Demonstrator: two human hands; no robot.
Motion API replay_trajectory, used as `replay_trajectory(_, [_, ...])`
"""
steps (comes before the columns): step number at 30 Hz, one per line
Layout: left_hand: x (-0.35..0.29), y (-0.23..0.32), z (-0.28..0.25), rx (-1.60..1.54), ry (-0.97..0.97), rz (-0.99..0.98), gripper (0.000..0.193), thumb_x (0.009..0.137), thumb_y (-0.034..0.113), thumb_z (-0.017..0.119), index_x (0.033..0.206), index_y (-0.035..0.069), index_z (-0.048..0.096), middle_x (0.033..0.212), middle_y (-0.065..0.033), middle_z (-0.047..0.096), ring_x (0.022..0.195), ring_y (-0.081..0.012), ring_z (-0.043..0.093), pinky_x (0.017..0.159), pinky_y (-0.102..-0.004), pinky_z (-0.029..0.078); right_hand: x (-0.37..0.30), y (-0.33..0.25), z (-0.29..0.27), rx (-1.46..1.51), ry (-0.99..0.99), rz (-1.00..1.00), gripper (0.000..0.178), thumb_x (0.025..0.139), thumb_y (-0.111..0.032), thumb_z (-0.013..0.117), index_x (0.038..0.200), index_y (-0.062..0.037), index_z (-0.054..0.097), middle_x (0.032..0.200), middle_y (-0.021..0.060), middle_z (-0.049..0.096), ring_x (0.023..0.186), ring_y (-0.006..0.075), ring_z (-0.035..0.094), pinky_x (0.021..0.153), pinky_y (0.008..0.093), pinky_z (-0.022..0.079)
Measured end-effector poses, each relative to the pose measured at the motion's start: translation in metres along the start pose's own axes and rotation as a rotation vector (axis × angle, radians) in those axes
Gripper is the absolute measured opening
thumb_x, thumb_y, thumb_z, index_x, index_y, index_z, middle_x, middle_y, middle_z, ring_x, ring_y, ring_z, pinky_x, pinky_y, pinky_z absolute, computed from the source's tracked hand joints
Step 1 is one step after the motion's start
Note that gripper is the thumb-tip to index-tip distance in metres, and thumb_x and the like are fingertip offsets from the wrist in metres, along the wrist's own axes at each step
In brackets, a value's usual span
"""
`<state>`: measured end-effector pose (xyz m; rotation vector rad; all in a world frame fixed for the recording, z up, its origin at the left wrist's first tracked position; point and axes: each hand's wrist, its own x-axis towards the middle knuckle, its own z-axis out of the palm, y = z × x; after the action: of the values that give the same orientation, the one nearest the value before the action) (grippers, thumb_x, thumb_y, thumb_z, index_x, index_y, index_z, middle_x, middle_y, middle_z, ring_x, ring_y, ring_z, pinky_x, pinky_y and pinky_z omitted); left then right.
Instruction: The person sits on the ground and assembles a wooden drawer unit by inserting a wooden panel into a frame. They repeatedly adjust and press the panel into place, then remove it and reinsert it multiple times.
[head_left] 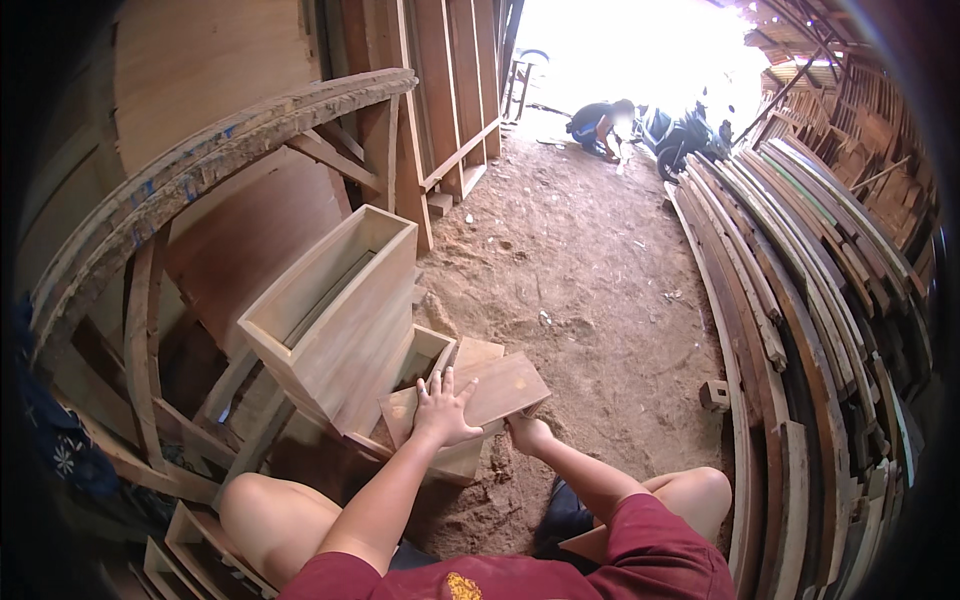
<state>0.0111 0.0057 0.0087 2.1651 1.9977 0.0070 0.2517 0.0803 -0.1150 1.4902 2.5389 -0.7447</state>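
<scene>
My left hand (443, 412) lies flat with its fingers spread on the top face of a small pale wooden box (508, 388). At the box's near right edge, my right hand (530, 436) is closed, its fingers turned under and hidden; what they grip I cannot make out. The small box rests on other wooden pieces low in front of me. Just left of it stands a tall, narrow, open-topped wooden drawer box (350, 315), tilted a little. Behind my left hand, part of another open drawer (432, 350) shows.
A rough wooden workbench (150, 205) stands at left, with tall framed panels (455, 90) beyond. Long stacked planks (790, 340) run along the right. A brick-like block (714, 396) sits beside them. Far ahead, a person (600, 128) crouches near a motorbike (680, 138) on the sandy floor.
</scene>
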Motion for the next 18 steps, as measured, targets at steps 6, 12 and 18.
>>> replay_trajectory(6, [0.001,-0.001,0.003,0.009,0.016,-0.015,0.108,0.075,0.068,0.074,0.165,0.03,0.028,0.17,-0.0252,0.018,0.158,-0.0436,0.014,0.124,-0.0665,0.008,-0.012,-0.002,0.003,-0.207,0.032,-0.199,0.081,0.098,-0.064,0.051,0.157,-0.0109,0.034,0.156,0.0213,0.046,0.127,0.0419,0.06,0.102,0.0537,0.051])
replay_trajectory(12, [0.012,-0.021,0.027,-0.023,0.133,0.007,0.112,0.061,0.064,0.082,0.16,0.032,0.041,0.165,-0.0229,0.029,0.15,-0.0412,0.03,0.124,-0.0646,0.016,-0.015,-0.047,0.023,-0.065,-0.115,-0.102,0.101,0.093,-0.079,0.046,0.166,-0.0151,0.017,0.169,0.0191,0.025,0.127,0.045,0.059,0.104,0.0502,0.05])
replay_trajectory(18, [0.017,-0.004,-0.003,-0.026,0.047,0.002,0.107,0.06,0.063,0.082,0.157,0.036,0.046,0.163,-0.0191,0.036,0.148,-0.0373,0.035,0.121,-0.0635,0.026,-0.004,-0.002,-0.012,-0.005,-0.125,0.091,0.11,0.086,-0.081,0.056,0.164,-0.0111,0.024,0.161,0.0196,0.041,0.125,0.0426,0.062,0.104,0.0489,0.051])
